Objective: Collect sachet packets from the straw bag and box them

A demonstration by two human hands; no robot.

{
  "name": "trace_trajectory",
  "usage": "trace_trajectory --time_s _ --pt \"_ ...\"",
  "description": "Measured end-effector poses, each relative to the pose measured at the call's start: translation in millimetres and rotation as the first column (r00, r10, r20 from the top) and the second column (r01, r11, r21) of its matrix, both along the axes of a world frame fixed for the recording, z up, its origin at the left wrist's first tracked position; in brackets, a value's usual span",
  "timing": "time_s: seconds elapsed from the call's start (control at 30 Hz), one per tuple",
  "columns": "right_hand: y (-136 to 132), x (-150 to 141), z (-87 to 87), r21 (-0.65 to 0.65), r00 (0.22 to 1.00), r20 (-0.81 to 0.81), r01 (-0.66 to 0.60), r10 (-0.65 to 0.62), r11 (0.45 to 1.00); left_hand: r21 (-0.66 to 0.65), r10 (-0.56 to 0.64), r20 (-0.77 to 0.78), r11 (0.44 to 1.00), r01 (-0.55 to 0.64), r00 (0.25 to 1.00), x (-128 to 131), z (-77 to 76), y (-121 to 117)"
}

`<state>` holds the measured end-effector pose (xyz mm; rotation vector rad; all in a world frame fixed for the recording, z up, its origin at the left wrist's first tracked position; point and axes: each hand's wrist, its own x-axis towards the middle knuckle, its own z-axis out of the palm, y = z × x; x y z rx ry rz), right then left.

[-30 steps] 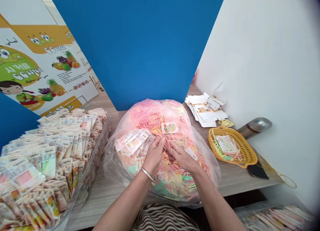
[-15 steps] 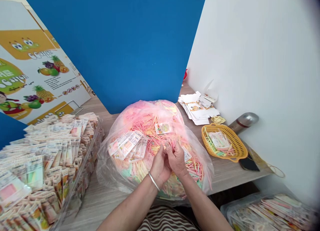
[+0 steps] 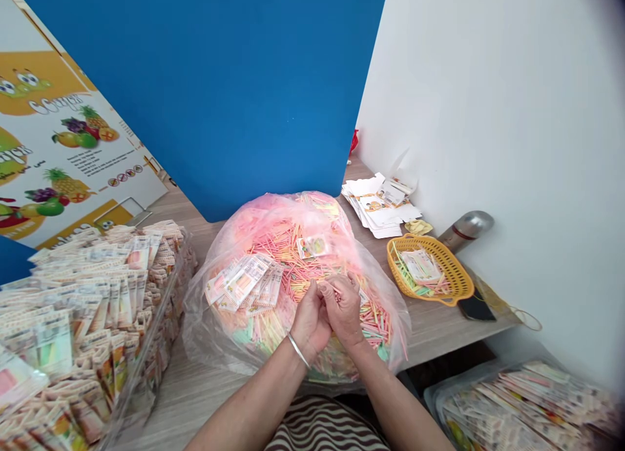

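Observation:
Over a big clear plastic bag [image 3: 202,324] my two hands meet. Thin pastel sticks [image 3: 288,249], pink, yellow and green, fill the bag loosely. My right hand [image 3: 346,311] is closed round a small bundle of pink sticks [image 3: 336,295], whose ends show by the thumb. My left hand [image 3: 312,321], with a silver bangle at the wrist, is curled against the same bundle; its fingertips are partly hidden. Left of my hands, a fanned pile of small printed sachets [image 3: 249,280] lies on the sticks. Another sachet [image 3: 313,246] rests just beyond my hands.
At left stands a clear bin [image 3: 146,353] packed with filled sachets. A yellow basket [image 3: 461,285] with sticks and sachets sits right, by a steel flask [image 3: 466,230] and a phone [image 3: 477,308]. Flat cartons [image 3: 378,207] lie behind. A blue panel [image 3: 219,99] borders the back.
My right hand has turned and its fingers have folded further over the bundle, so the stick ends now face me. The whole view has shifted slightly.

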<state>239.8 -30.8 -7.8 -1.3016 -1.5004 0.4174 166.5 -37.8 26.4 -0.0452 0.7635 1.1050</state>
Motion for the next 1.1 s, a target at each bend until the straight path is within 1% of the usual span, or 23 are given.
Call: trace_trajectory --time_s 0.1,0.17,0.27,0.37,0.47,0.6,0.67,0.7,0.73,0.77,0.8,0.83,0.9,0.97,1.03,1.07,1.1 --pt "1 1 0.9 -0.001 1.000 0.002 0.019 -0.019 1.000 0.016 0.016 0.015 1.000 -0.016 1.000 0 3.5 1" --pt "2 3 0.1 -0.035 1.000 -0.003 -0.014 0.014 0.999 0.033 0.028 0.009 0.999 -0.029 1.000 0 3.9 1" --pt "2 6 -2.1 -0.094 0.998 -0.023 -0.058 0.056 0.994 0.063 0.027 -0.010 0.998 -0.026 1.000 -2 -0.1 0" --pt "2 10 -1.3 -0.120 0.994 -0.031 -0.104 0.101 0.987 0.093 0.022 -0.035 0.995 -0.019 0.999 -4 -6.3 -2" --pt "2 16 4.4 -0.165 0.984 -0.113 -0.158 0.140 0.974 0.092 0.036 -0.118 0.995 -0.025 0.992 -11 -9.1 -4" --pt "8 29 7.7 -0.161 0.953 -0.288 -0.140 0.089 0.977 0.083 0.131 -0.214 0.990 -0.116 0.968 -25 -5.8 -2" --pt "12 38 3.3 -0.180 0.936 -0.351 -0.078 0.010 0.981 0.111 0.179 -0.239 0.981 -0.157 0.954 -32 -3.2 0" --pt "15 42 0.1 -0.215 0.938 -0.345 -0.041 -0.037 0.976 0.127 0.200 -0.245 0.977 -0.173 0.949 -36 -2.2 1" --pt "18 46 -3.2 -0.264 0.953 -0.294 -0.010 -0.071 0.965 0.141 0.218 -0.249 0.972 -0.188 0.944 -39 -1.4 3" --pt "20 49 -6.1 -0.320 0.980 -0.183 0.016 -0.078 0.947 0.152 0.234 -0.252 0.968 -0.200 0.939 -41 -1.0 4" --pt "22 50 -8.2 -0.375 0.998 -0.036 0.036 -0.054 0.926 0.163 0.246 -0.253 0.964 -0.209 0.936 -43 -0.8 5" --pt "24 50 -9.2 -0.418 0.994 0.108 0.052 -0.008 0.907 0.169 0.253 -0.255 0.962 -0.214 0.933 -44 -0.8 6" --pt "29 46 -7.5 -0.473 0.934 0.350 0.110 0.071 0.874 0.170 0.255 -0.260 0.962 -0.216 0.931 -46 -1.5 7" --pt "33 39 -2.3 -0.498 0.849 0.516 0.193 0.111 0.845 0.162 0.248 -0.262 0.964 -0.210 0.933 -46 -2.4 8" --pt "38 31 3.7 -0.517 0.757 0.633 0.259 0.161 0.816 0.155 0.239 -0.260 0.967 -0.204 0.935 -46 -3.0 8" --pt "40 28 6.1 -0.528 0.722 0.665 0.273 0.192 0.804 0.152 0.237 -0.261 0.967 -0.203 0.936 -46 -3.0 8" --pt "42 27 8.0 -0.541 0.708 0.672 0.269 0.217 0.796 0.151 0.236 -0.262 0.968 -0.202 0.936 -46 -2.9 8"
